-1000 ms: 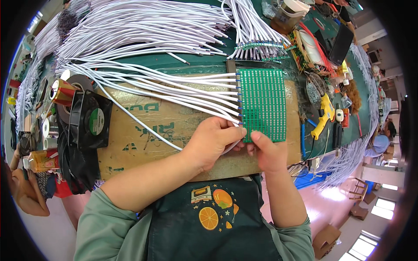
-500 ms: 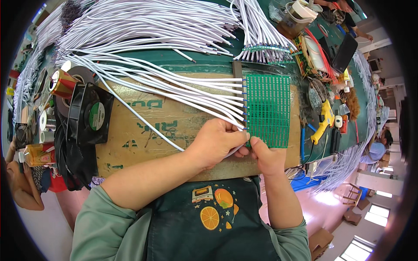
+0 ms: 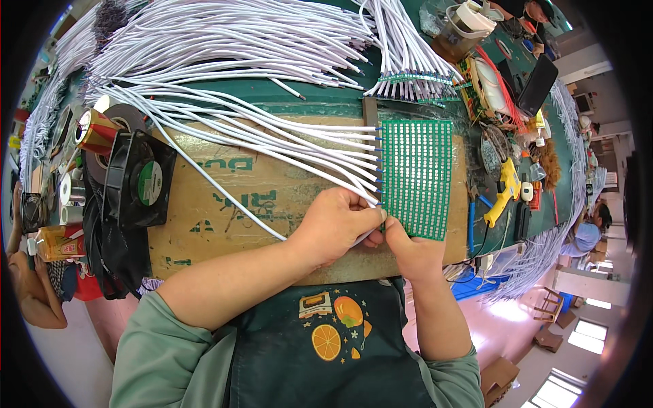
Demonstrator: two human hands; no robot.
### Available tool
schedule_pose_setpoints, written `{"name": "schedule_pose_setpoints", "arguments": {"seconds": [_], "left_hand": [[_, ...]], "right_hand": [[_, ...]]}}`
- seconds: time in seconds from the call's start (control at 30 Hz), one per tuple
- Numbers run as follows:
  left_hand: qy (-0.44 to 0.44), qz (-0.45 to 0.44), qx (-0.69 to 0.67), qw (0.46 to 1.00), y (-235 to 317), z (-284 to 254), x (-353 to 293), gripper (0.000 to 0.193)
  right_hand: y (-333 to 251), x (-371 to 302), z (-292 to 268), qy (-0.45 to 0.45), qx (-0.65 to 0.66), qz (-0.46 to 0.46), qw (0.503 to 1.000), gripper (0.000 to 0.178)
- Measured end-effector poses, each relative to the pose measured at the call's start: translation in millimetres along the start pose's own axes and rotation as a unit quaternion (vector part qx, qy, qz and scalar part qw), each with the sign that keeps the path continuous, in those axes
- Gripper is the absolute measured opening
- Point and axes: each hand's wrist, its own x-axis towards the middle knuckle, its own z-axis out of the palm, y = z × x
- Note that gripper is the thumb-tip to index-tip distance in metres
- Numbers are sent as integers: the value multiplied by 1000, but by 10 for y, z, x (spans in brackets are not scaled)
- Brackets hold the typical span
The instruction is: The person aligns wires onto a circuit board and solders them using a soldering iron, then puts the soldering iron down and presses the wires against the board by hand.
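A green grid-patterned circuit board panel (image 3: 416,180) with rows of pale pads lies at the middle right. Several white cables (image 3: 292,136) run in from the left, their dark tips meeting the panel's left edge. My left hand (image 3: 335,223) is closed in a pinch on the end of a white cable beside the panel's lower left corner. With thumb and fingers, my right hand (image 3: 415,251) grips the panel's near edge at that same corner. Both sets of fingertips almost touch, and the cable tip between them is mostly hidden.
Under the work lies a brown cardboard sheet (image 3: 197,238) on a green table. A black fan (image 3: 139,177) stands left. Bundles of white cables (image 3: 231,41) fill the back. At right lie a yellow glue gun (image 3: 507,190), a coiled wire (image 3: 491,153) and a dark phone-like slab (image 3: 537,83).
The panel has tilted in my right hand, its near edge shifting down and left, so its pads now look pale. My right hand moved slightly left; my left hand stayed nearly still.
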Motion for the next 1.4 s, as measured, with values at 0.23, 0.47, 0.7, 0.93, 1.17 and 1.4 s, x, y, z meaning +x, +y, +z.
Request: {"name": "schedule_pose_setpoints", "arguments": {"seconds": [0.23, 0.47, 0.7, 0.93, 1.17, 1.4], "left_hand": [[4, 1, -10, 1000, 76, 28, -26, 16], [-6, -33, 104, 994, 86, -20, -67, 20], [10, 112, 611, 784, 698, -7, -339, 24], [96, 256, 560, 782, 588, -99, -37, 21], [137, 168, 548, 808, 487, -61, 173, 22], [94, 101, 576, 806, 602, -48, 261, 21]], "right_hand": [[-38, 77, -160, -21, -91, 42, 995, 20], [-290, 382, -545, -123, 233, 111, 958, 50], [-267, 596, -435, -142, 162, 263, 940, 32], [-259, 623, -369, -141, 134, 240, 951, 28], [-115, 583, -336, -119, 133, 232, 956, 25], [-33, 578, -336, -97, 109, 232, 962, 23]]}}
